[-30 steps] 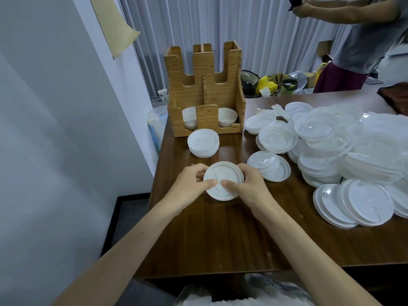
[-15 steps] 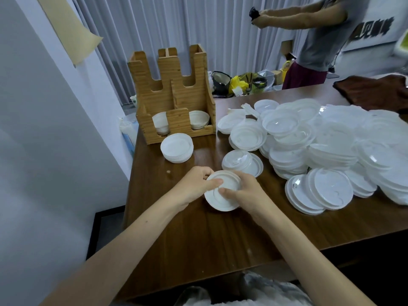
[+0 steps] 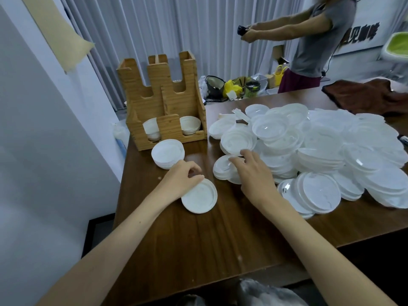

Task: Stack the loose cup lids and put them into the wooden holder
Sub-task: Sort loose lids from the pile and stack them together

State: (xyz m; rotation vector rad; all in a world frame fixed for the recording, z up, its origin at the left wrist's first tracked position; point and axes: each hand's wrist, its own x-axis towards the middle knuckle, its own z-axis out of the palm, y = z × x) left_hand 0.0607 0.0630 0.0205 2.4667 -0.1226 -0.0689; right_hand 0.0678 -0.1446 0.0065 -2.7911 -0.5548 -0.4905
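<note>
My left hand (image 3: 181, 180) rests its fingers on the far edge of a small white stack of lids (image 3: 199, 197) lying on the table. My right hand (image 3: 251, 171) is spread open over another white lid stack (image 3: 221, 167) at the near edge of a large heap of clear and white lids (image 3: 320, 149). The wooden holder (image 3: 163, 107) stands at the table's far left with white lids in its two front slots. A neat white lid stack (image 3: 167, 153) sits just in front of it.
The brown wooden table (image 3: 198, 244) ends close on the left beside a grey wall. A brown cloth (image 3: 366, 97) lies at the far right. Another person (image 3: 313, 43) stands behind the table, arms held out. Bags and small bins sit on the floor beyond.
Both hands held one lid stack together; now my right hand has let go and reached right to the stack by the heap. The left hand stays on the first stack. The view shifted.
</note>
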